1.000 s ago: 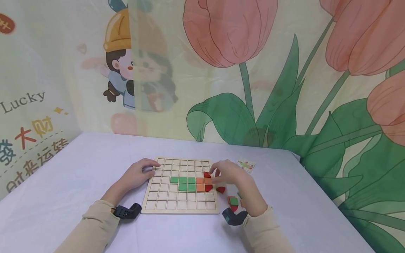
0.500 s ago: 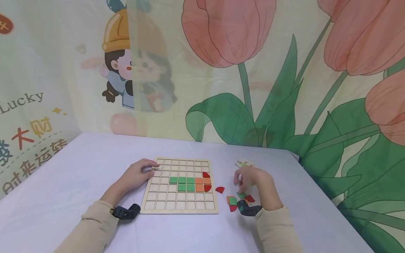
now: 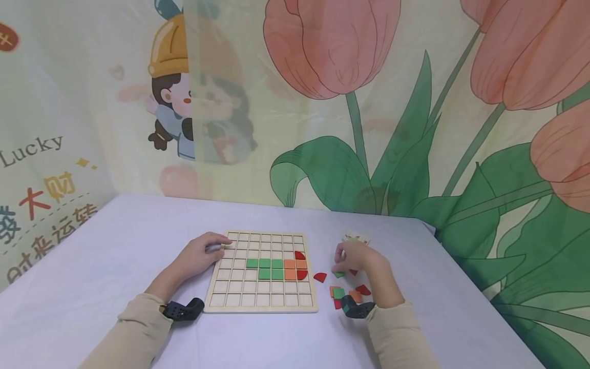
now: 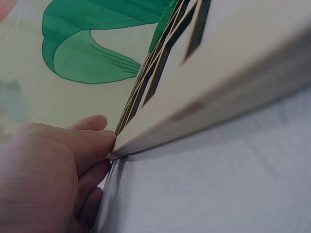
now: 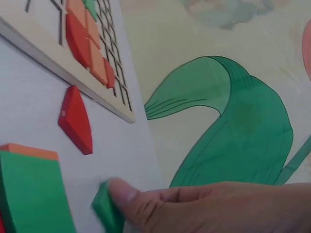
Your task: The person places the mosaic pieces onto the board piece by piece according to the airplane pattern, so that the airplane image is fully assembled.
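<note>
A wooden grid board point(image 3: 244, 299) lies flat on the table, with several green square tiles point(image 3: 265, 263), orange square tiles point(image 3: 290, 274) and two red quarter-round tiles point(image 3: 301, 275) in its cells. At the board's left edge, my left hand point(image 3: 203, 251) holds the rim between thumb and fingers; the left wrist view shows the fingertips point(image 4: 109, 141) right at the rim. To the right of the board, my right hand point(image 3: 357, 256) pinches a green tile point(image 5: 108, 206). The thumb lies over part of that tile, hiding some of it.
One loose red quarter-round tile point(image 3: 320, 277) lies just right of the board. Nearer me is a small cluster of green point(image 3: 338, 293), orange point(image 3: 355, 296) and red tiles point(image 3: 363, 290). Behind the right hand lies a patterned card point(image 3: 361, 238). A printed curtain point(image 3: 221, 179) hangs behind the table.
My right hand has left the board's right edge for the loose tiles, then shifted slightly left and away with the green tile. My left hand stays at the board's left edge.
</note>
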`<state>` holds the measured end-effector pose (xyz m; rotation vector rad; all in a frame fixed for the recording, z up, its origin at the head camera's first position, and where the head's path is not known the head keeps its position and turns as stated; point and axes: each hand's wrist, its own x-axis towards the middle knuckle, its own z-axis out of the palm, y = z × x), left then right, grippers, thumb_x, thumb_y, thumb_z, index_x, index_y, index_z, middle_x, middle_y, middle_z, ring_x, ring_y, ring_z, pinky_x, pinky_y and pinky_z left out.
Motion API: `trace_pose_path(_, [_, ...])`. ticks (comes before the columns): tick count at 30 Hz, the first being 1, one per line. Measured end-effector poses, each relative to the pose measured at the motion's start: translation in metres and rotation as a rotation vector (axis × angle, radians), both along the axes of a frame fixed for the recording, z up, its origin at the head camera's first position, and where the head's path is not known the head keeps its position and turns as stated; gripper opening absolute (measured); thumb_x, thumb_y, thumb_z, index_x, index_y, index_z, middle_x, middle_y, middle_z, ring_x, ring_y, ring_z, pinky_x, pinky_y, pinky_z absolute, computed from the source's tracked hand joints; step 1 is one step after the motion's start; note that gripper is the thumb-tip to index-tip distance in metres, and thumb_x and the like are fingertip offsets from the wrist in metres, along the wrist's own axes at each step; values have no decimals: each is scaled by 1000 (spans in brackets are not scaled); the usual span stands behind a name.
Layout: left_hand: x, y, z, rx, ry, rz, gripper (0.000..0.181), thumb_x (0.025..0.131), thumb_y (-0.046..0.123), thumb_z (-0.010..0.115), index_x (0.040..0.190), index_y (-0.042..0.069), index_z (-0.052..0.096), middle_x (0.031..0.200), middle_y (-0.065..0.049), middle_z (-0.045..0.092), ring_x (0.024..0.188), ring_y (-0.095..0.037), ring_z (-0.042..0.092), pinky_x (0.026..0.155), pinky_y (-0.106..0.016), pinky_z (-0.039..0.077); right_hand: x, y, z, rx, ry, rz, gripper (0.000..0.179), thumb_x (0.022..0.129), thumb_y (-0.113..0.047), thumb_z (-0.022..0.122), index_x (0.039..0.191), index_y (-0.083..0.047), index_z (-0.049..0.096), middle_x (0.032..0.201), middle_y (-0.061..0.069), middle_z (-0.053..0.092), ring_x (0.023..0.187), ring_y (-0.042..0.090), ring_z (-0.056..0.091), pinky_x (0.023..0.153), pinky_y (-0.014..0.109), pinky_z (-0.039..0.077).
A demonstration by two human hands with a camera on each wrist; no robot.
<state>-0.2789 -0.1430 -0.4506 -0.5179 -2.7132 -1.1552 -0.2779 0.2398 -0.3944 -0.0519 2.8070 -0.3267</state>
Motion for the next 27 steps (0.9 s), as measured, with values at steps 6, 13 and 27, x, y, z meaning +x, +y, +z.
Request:
trace_pose_path(6, [-1,1,-1,5,-7,5,29,90,10,58,118,8,64,130,-17,56,129,-41,44,109,-58,31,-1,1,-2,-24,17,9,22,80,-26,76,96,-19,63,89,3,61,74,18,56,63,29,50])
trace_pose_path(13, [-1,1,-1,13,21,-1,28,88,8,59,116,8,65,127,-17,59,127,-41,47,108,-58,33,-1,-2,0,-29,-31,47,21,79,-19,76,96,-23,64,99,3,63,79,19,57,71,32,54])
trace_pose_path(27, [-1,0,-1,15,20,-1,28,89,9,60,116,9,65,126,-16,59,126,-41,47,107,-58,34,-3,-8,-4,-65,-9,40,17,78,-14,76,91,-17,66,95,3,63,77,19,57,66,30,54])
